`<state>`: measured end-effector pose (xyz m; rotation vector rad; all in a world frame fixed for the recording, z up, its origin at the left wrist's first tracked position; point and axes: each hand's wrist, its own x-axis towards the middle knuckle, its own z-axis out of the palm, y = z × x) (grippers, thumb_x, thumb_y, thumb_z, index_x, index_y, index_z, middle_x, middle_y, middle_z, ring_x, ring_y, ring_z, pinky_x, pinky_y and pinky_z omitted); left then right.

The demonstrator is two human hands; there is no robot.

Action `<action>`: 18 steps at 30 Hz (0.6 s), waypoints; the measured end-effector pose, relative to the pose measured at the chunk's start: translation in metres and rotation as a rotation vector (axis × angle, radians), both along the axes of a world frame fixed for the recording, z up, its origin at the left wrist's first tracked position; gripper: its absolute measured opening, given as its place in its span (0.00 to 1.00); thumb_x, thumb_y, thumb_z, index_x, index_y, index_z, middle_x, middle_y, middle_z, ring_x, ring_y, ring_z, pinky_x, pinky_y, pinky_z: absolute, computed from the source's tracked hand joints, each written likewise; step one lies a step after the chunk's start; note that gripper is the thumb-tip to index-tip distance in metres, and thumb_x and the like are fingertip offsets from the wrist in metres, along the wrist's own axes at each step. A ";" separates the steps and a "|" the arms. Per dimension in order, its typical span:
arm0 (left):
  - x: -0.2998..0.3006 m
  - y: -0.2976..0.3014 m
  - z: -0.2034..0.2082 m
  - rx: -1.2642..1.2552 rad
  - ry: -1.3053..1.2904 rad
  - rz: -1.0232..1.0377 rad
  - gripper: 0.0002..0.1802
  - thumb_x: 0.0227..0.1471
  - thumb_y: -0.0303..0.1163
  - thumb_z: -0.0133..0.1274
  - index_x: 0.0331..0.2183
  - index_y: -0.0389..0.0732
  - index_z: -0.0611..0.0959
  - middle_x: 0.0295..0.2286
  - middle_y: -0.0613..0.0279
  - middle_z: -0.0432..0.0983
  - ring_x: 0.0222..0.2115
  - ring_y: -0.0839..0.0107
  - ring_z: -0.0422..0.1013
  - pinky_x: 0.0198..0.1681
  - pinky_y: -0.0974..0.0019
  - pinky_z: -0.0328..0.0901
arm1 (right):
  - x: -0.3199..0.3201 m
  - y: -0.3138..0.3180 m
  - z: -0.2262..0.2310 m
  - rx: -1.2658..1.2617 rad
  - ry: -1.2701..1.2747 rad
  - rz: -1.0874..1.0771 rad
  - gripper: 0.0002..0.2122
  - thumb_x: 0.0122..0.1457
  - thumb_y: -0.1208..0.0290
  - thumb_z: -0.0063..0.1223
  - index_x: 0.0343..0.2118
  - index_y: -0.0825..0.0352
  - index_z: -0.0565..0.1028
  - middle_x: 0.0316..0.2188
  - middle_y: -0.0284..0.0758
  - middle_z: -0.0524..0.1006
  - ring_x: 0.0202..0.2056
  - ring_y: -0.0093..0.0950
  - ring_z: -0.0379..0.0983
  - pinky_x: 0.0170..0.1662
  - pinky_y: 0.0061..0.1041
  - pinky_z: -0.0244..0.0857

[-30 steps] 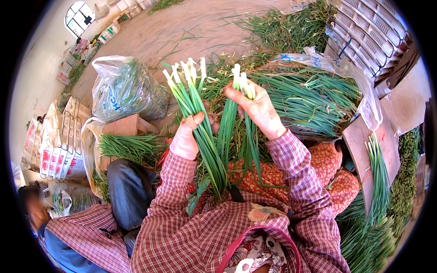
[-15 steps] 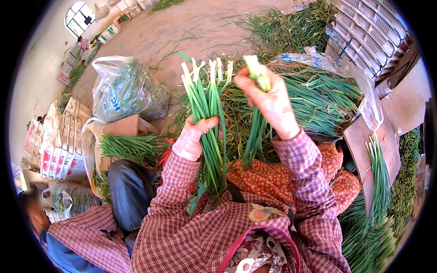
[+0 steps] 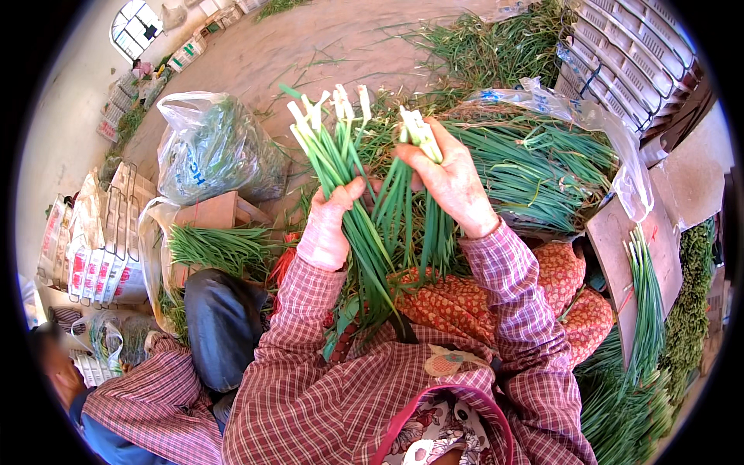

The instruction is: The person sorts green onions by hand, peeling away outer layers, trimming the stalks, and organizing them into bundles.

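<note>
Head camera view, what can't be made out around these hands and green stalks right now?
All in the head view:
- Left hand: some fingers are hidden behind the left bunch it holds.
- Right hand: its fingers and overlapping stalks hide how many are in the right bunch.
- Co-worker: cut off by the dark rim.
- Clear bag: shiny, crinkled plastic obscures its exact contents.

Downward head-worn fisheye view

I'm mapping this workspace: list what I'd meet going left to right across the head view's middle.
Stacked white crates, clear plastic bag of greens, left hand holding long white-ended green stalks, right hand holding similar stalks, flat brown board bearing another stalk bundle.
</note>
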<state>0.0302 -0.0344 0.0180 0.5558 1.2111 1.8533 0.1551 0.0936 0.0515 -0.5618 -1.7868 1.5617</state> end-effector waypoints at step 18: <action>-0.002 0.002 -0.001 -0.089 0.185 -0.125 0.23 0.44 0.35 0.59 0.43 0.36 0.76 0.25 0.63 0.76 0.22 0.77 0.68 0.25 0.74 0.63 | -0.015 0.006 0.016 0.679 -0.120 -0.294 0.19 0.47 0.56 0.59 0.30 0.69 0.71 0.17 0.42 0.74 0.20 0.40 0.73 0.22 0.34 0.67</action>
